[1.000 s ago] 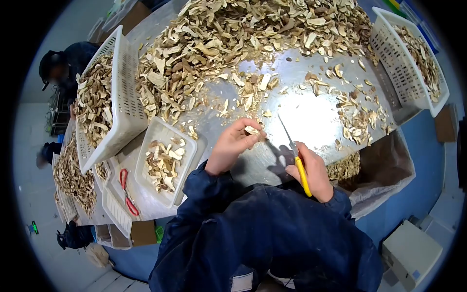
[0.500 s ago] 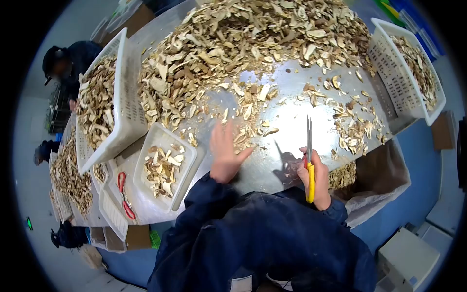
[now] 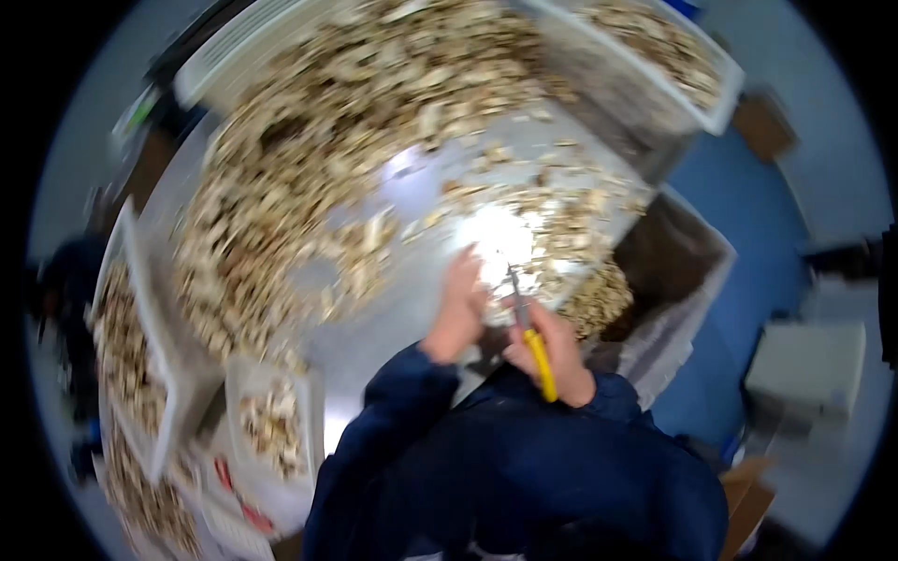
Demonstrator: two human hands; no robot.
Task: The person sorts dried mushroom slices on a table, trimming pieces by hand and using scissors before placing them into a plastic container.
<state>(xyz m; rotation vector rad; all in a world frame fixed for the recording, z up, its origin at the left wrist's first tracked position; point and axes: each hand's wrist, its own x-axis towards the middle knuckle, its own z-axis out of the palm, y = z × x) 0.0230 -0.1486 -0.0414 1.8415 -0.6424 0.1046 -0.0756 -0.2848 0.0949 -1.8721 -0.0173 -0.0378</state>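
Yellow-handled scissors (image 3: pixel 538 360): gripped in right hand (image 3: pixel 565 355), blades (image 3: pixel 517 295) pointing forward. Left hand (image 3: pixel 456 310): fingers extended, just beside blades; grasp blurred, cannot tell whether holding anything. Beyond: loose slices (image 3: pixel 585 224) scattered on metal table (image 3: pixel 369 327). Farther: large heap of slices (image 3: pixel 309 159), then white basket (image 3: pixel 720 112) at far right.

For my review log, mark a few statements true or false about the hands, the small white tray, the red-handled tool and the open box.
1. The right hand holds yellow-handled scissors. True.
2. The small white tray contains pale pieces. True.
3. The left hand grips the red-handled tool. False: that tool lies beside the tray.
4. The open box is on the person's left. False: it is on the right.
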